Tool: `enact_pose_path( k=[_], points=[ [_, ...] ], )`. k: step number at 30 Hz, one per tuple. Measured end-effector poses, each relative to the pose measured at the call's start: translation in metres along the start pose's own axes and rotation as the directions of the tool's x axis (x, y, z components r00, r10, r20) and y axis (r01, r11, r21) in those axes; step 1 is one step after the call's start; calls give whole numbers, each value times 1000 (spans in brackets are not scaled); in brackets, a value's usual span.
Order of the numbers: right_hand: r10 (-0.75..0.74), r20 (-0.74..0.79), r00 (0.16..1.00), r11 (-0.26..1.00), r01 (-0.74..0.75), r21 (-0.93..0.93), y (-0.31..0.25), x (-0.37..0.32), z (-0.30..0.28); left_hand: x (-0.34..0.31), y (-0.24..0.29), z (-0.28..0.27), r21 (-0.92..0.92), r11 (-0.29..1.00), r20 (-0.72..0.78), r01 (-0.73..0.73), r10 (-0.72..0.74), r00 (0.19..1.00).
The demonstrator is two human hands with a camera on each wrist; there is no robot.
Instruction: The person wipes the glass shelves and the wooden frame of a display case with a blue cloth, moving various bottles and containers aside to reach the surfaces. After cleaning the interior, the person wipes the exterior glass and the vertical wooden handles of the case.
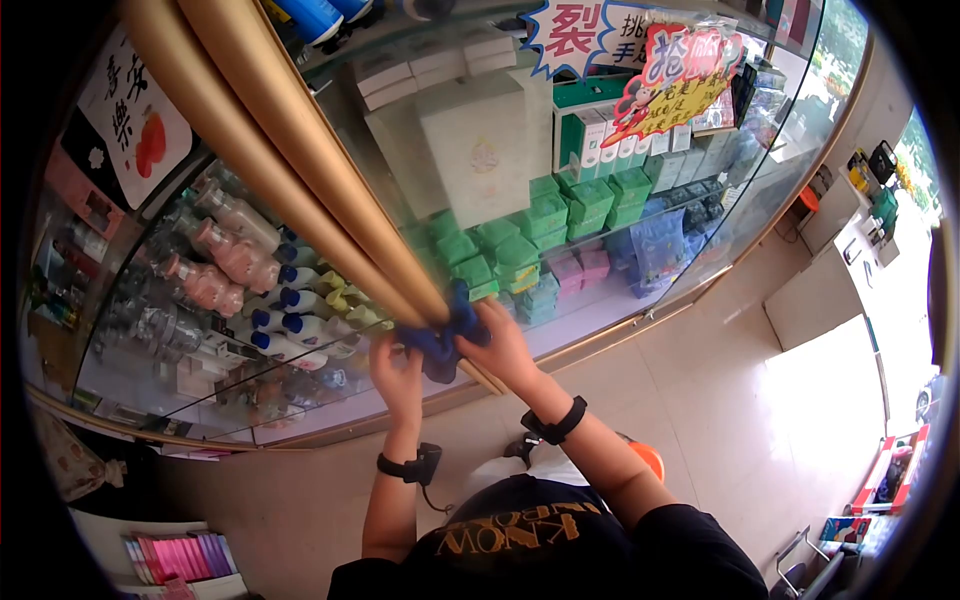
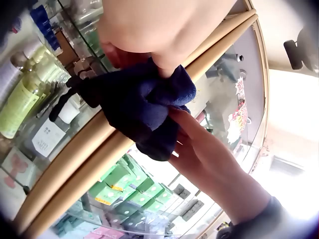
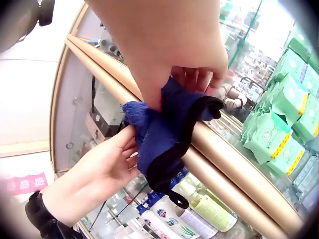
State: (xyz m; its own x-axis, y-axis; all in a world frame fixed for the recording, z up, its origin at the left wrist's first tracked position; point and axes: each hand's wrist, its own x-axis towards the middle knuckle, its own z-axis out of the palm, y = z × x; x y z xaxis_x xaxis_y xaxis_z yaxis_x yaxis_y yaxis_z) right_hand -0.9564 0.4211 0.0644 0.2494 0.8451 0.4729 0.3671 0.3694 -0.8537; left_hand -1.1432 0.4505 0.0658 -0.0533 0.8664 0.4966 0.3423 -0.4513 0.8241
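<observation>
A dark blue cloth (image 1: 437,352) with black edging and a small hanging loop is bunched over the paired gold posts (image 2: 94,149) of the glass display case. My left hand (image 1: 398,372) grips its left side, thumb and fingers closed on the fabric. From the other side my right hand (image 1: 500,343) pinches the same cloth. Close up in the right wrist view, the cloth (image 3: 164,134) lies against the posts, its black edge and loop hanging down. Folds of cloth hide some fingertips in the left wrist view.
Glass shelves hold green packets (image 1: 545,215), white bottles with blue caps (image 1: 290,345) and pink bottles (image 1: 215,255). Price signs (image 1: 680,85) stand at the upper right. A white counter (image 1: 825,285) stands on the right, and pink and purple books (image 1: 180,555) sit low at left.
</observation>
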Motion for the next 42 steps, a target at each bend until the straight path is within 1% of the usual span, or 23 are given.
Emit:
enact_pose_path(
  k=[1,5,7,8,10,13,15,17,20,24,27,28,30,31,33,34,36,37,38,39,40,41,42],
  points=[
    [-8,-9,1000,999,8,-45,4,-1,2,1,-3,-2,96,995,4,-42,42,999],
    [-20,-5,1000,995,19,-96,30,-10,6,1,-19,-4,130,991,69,-21,12,998],
    [23,20,1000,989,-20,-148,36,-15,5,-4,-32,-6,214,976,125,-34,7,992],
    [26,18,999,989,-23,-149,39,-18,6,-7,-40,-6,213,976,129,-34,6,992],
    [94,69,993,979,-79,-187,49,-25,7,-14,-56,-5,204,979,179,-3,-34,983],
    [146,99,984,976,-127,-174,68,-36,11,-27,-74,2,180,983,191,43,-78,979],
    [148,113,983,977,-127,-174,85,-44,14,-35,-88,5,213,977,200,22,-65,978],
    [147,128,981,977,-124,-172,101,-51,16,-41,-105,7,194,973,273,126,-177,945],
    [161,155,975,974,-132,-184,119,-59,19,-52,-138,11,198,969,314,147,-205,927],
    [239,221,946,957,-190,-220,143,-69,24,-58,-147,18,208,959,344,190,-254,904],
    [317,259,913,932,-248,-266,156,-76,27,-61,-152,21,243,957,378,159,-244,893],
    [361,280,889,913,-276,-301,161,-79,29,-66,-164,21,243,956,377,162,-247,892],
    [404,297,865,891,-299,-343,176,-86,35,-72,-186,25,267,957,404,112,-216,889],
    [446,310,840,867,-319,-383,181,-89,37,-73,-185,25,266,957,403,112,-216,889],
    [443,304,843,870,-323,-373,186,-92,38,-74,-181,25,339,932,415,127,-269,869],
    [442,299,846,873,-327,-362,186,-93,38,-74,-178,25,338,933,414,126,-268,870],
    [430,300,852,879,-320,-353,181,-92,34,-76,-168,24,359,914,371,191,-327,869],
    [420,300,857,885,-313,-344,175,-90,30,-75,-161,23,357,915,372,190,-325,870],
    [419,298,858,885,-312,-346,170,-87,28,-74,-154,21,331,928,342,171,-287,895],
    [382,281,881,901,-287,-324,164,-83,27,-72,-147,20,306,940,309,152,-249,918],
    [344,263,902,917,-261,-302,158,-79,25,-69,-141,18,304,941,310,151,-248,918],
    [343,262,902,917,-261,-303,153,-75,24,-65,-136,15,291,938,282,189,-273,920],
    [292,253,922,937,-223,-268,148,-71,22,-60,-130,13,277,934,254,225,-297,920]
  ],
)
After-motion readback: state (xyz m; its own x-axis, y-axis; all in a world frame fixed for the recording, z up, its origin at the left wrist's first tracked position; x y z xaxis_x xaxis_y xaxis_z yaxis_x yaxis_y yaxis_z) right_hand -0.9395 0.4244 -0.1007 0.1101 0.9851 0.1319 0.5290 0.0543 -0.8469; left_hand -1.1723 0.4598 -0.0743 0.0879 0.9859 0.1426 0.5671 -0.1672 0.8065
